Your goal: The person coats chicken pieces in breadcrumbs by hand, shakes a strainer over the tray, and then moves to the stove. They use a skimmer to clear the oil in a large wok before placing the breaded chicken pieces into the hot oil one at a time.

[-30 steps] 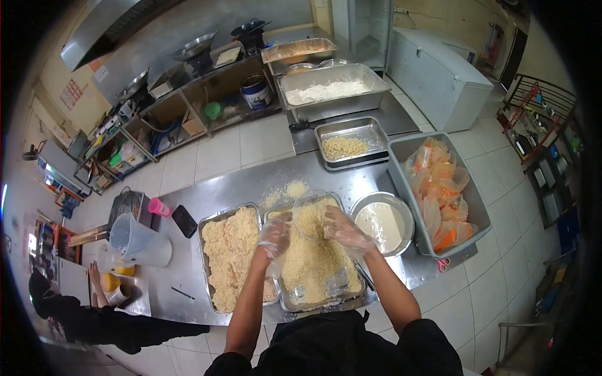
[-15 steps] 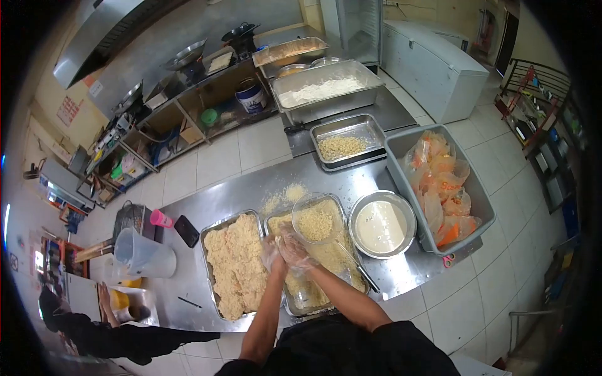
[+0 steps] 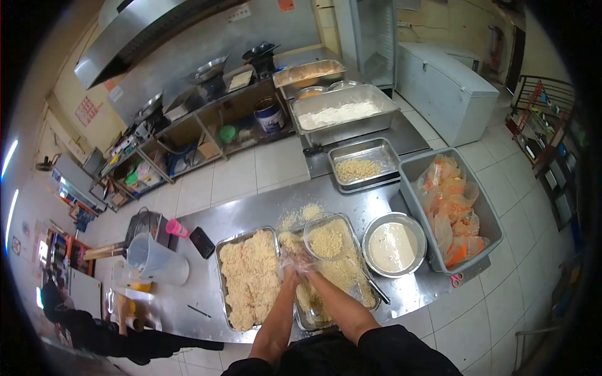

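Note:
Both my hands wear clear plastic gloves and are pressed together over the left side of a metal tray of pale crumbs (image 3: 335, 282). My left hand (image 3: 288, 259) and my right hand (image 3: 305, 261) close around something I cannot make out. Just beyond my right hand, a clear round container (image 3: 327, 238) with coarse crumbs sits in the tray. Left of my hands is a second tray filled with crumb-coated pieces (image 3: 251, 276). Right of the crumb tray stands a metal bowl of whitish batter (image 3: 394, 245). A long metal utensil with a dark handle (image 3: 378, 292) rests across the tray.
A grey bin (image 3: 495, 233) with orange-printed plastic bags stands at the right. Pink scissors (image 3: 457, 280) lie beside it. Phone (image 3: 202, 242), pink cup (image 3: 177, 228) and clear bucket (image 3: 157, 260) are at the left, near a co-worker (image 3: 106, 332). Beyond is a flour pan (image 3: 342, 116).
The view has shifted, so the table appears lower and further right. My hands stay together over the crumb tray, slightly lower. The co-worker's arm has moved.

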`<state>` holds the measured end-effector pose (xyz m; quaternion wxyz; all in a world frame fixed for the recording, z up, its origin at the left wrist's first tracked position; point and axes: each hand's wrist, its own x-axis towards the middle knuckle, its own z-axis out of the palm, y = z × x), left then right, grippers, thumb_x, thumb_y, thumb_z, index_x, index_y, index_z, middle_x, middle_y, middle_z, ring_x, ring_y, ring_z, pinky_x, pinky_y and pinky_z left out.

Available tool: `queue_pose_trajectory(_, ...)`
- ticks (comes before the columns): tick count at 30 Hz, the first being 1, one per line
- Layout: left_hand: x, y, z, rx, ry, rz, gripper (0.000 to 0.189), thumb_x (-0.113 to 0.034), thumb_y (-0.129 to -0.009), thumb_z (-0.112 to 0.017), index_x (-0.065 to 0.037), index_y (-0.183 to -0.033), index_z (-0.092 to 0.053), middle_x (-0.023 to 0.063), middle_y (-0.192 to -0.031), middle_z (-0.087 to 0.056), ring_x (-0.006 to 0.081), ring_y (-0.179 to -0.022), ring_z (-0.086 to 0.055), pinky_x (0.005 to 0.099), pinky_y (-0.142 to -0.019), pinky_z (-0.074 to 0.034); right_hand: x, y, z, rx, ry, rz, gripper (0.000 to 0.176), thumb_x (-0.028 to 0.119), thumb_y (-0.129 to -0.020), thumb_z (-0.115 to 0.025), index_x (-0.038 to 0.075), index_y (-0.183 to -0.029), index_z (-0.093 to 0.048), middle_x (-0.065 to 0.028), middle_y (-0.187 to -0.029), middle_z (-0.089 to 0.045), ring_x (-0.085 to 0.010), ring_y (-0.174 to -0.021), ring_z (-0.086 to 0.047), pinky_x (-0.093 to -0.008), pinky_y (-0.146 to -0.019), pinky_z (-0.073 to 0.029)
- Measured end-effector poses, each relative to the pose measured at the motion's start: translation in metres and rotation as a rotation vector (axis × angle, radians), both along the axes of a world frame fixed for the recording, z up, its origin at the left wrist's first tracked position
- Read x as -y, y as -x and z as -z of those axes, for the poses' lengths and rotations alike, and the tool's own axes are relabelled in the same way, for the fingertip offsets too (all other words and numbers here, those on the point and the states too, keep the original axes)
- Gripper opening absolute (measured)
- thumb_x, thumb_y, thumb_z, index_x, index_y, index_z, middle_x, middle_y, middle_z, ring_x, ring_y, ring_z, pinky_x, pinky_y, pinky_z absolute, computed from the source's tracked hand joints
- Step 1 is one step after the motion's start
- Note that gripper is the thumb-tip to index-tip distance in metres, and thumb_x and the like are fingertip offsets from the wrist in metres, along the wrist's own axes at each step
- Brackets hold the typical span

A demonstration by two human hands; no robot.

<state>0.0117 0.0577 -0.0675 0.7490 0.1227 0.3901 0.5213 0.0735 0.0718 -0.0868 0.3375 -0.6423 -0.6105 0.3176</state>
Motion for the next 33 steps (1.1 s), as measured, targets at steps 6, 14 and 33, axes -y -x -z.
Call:
queue_pose_trajectory(6,0.036,-0.018,-0.027,0.069,-0.1,-0.134,0.018,-0.023,-0.087,-0.041,-0.012,-0.098,-0.049,0.0067,-0.078,-0.052,0.0152,-0.066,-0.051,0.0274,-0.054,-0.045,0.037,-0.01,-0.049,-0.433,0.233,0.024,0.055,0.026,-0.082,-0.047,0.006,-0.128,-0.023,-0.017,-0.118,-0.044,-0.0277,-0.11,-0.041,-0.036,-0.093,-0.032)
queue_pose_trajectory(14,0.073,-0.087,-0.129,-0.104,-0.254,-0.043,0.032,-0.013,-0.085,-0.043,-0.012,-0.116,-0.036,0.0051,-0.098,-0.048,0.014,-0.079,-0.05,0.0255,-0.066,-0.046,0.071,-0.075,-0.111,-0.8,0.024,-0.033,0.057,-0.002,-0.076,-0.046,0.008,-0.127,-0.023,-0.0115,-0.12,-0.042,-0.0177,-0.108,-0.042,-0.0267,-0.088,-0.038)
queue_pose_trajectory(33,0.069,-0.045,-0.077,-0.355,-0.231,0.13,0.048,-0.037,-0.089,-0.034,-0.004,-0.123,-0.033,0.0114,-0.128,-0.035,0.0279,-0.116,-0.035,0.038,-0.094,-0.027,0.092,-0.154,-0.088,-0.091,0.107,0.138,0.032,0.017,-0.075,-0.051,-0.002,-0.101,-0.048,-0.0238,-0.095,-0.052,-0.0358,-0.089,-0.051,-0.0395,-0.077,-0.04)
